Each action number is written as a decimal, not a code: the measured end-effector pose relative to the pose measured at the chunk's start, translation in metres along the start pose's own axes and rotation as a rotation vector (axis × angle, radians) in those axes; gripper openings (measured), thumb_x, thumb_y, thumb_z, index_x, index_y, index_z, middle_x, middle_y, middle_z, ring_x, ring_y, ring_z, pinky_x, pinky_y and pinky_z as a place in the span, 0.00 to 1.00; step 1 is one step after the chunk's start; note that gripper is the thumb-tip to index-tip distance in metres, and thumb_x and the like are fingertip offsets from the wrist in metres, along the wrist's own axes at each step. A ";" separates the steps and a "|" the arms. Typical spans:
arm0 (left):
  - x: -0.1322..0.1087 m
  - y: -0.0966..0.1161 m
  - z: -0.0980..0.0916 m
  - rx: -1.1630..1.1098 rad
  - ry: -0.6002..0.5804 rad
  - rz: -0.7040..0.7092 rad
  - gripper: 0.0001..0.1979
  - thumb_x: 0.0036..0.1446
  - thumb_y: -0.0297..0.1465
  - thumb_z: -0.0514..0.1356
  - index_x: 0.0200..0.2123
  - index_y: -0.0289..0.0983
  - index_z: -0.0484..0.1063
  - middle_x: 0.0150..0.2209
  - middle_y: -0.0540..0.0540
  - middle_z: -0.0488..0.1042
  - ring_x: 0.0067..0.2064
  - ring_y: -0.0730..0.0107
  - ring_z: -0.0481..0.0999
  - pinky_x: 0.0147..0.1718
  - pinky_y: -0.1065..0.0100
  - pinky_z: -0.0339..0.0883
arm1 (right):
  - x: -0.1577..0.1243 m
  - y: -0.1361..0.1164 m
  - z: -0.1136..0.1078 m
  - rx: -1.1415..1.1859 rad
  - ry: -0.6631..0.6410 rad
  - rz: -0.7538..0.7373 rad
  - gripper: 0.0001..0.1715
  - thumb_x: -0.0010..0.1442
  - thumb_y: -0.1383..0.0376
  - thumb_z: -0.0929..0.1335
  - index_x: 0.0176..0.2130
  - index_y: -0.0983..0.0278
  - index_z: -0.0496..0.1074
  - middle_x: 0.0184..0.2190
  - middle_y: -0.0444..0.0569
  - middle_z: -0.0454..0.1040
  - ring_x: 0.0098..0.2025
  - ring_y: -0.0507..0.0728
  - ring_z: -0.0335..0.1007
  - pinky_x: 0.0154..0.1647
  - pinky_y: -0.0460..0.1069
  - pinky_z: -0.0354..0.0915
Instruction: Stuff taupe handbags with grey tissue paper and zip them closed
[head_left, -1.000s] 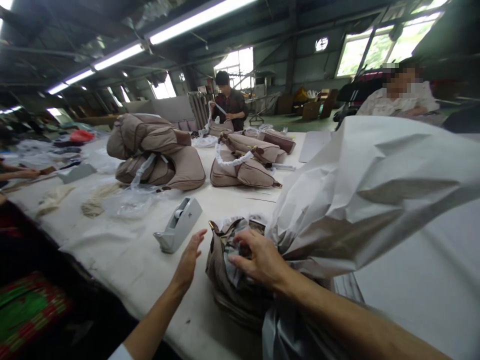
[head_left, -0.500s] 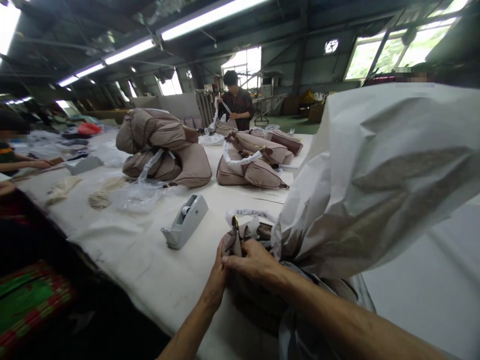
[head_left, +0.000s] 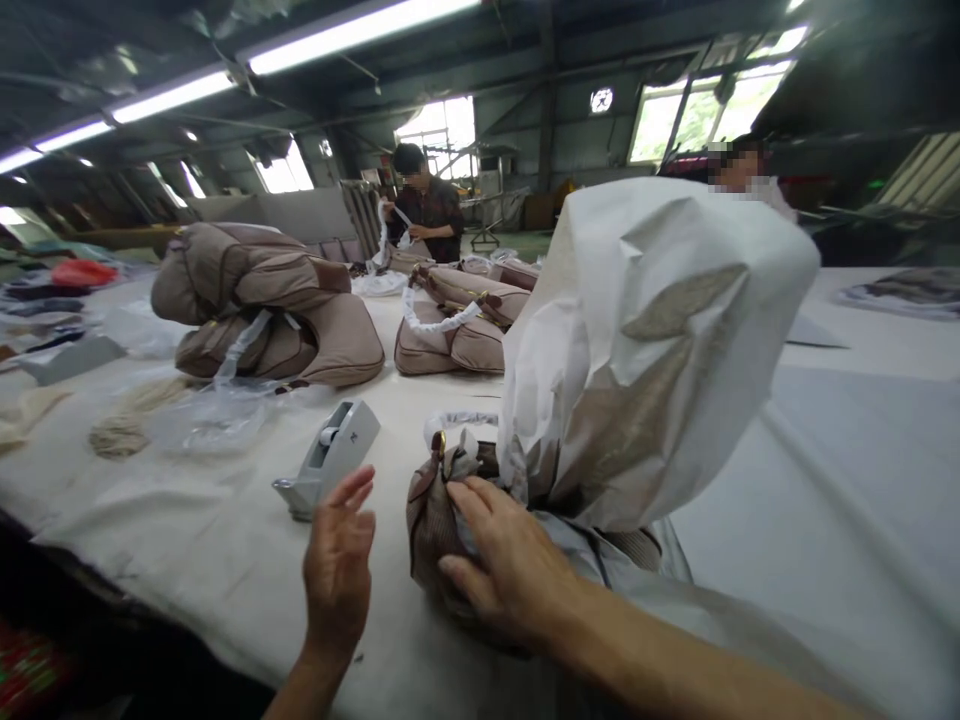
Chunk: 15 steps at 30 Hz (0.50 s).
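My left hand (head_left: 339, 565) is raised off the table just in front of a grey tape dispenser (head_left: 336, 455), fingers stretched and nothing in them. Whether a fingertip meets the dispenser I cannot tell. On a brown bag (head_left: 429, 530) lies my right hand (head_left: 502, 550), its fingers spread over the bag's top edge. A brass-coloured ring stands up at the bag's near corner. Large crumpled white wrapping (head_left: 637, 350) billows up from the bag, and a white-wrapped handle (head_left: 457, 425) lies behind it.
Brown handbags are piled at the left (head_left: 277, 300), and more brown bags (head_left: 457, 340) lie mid-table. Clear plastic (head_left: 225, 415) and a bundle of cream cords (head_left: 124, 430) lie left of the dispenser. A co-worker (head_left: 427, 205) stands across the table; another person (head_left: 739, 170) is behind the wrapping.
My left hand has let go of the bag's corner and moved left towards the dispenser. My right hand has opened from its pinch and lies flat on the bag. The view has turned right.
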<state>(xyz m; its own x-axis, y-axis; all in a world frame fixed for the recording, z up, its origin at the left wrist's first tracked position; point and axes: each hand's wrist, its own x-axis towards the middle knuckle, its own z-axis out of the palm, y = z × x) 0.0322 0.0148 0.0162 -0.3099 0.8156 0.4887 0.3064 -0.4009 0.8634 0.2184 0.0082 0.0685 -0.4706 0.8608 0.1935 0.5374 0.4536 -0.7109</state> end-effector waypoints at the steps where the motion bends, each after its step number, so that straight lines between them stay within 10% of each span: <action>1: 0.016 0.022 0.002 0.154 -0.014 0.134 0.15 0.59 0.37 0.54 0.47 0.37 0.67 0.48 0.44 0.69 0.52 0.61 0.68 0.55 0.58 0.58 | -0.012 -0.006 0.001 -0.147 0.005 -0.079 0.16 0.56 0.65 0.64 0.46 0.66 0.66 0.44 0.53 0.69 0.45 0.59 0.64 0.45 0.53 0.62; 7: 0.069 0.085 0.059 1.182 -0.708 0.597 0.27 0.58 0.47 0.50 0.38 0.28 0.75 0.46 0.32 0.72 0.57 0.41 0.61 0.57 0.38 0.38 | -0.063 -0.002 0.028 -0.561 -0.352 0.032 0.12 0.53 0.65 0.68 0.38 0.69 0.73 0.33 0.57 0.73 0.35 0.64 0.70 0.31 0.55 0.67; 15: 0.009 0.073 0.079 1.300 -1.521 0.984 0.39 0.45 0.58 0.55 0.39 0.25 0.75 0.38 0.29 0.75 0.46 0.45 0.71 0.59 0.48 0.42 | -0.085 0.002 0.007 -0.791 -0.306 0.426 0.22 0.59 0.65 0.63 0.47 0.80 0.71 0.48 0.76 0.67 0.52 0.76 0.61 0.49 0.69 0.57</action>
<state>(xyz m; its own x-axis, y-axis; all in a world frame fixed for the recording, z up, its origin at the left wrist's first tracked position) 0.1229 0.0258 0.0739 0.7893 0.4628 -0.4036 0.3270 -0.8731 -0.3616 0.2546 -0.0658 0.0461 -0.2281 0.9432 -0.2416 0.9717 0.2363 0.0051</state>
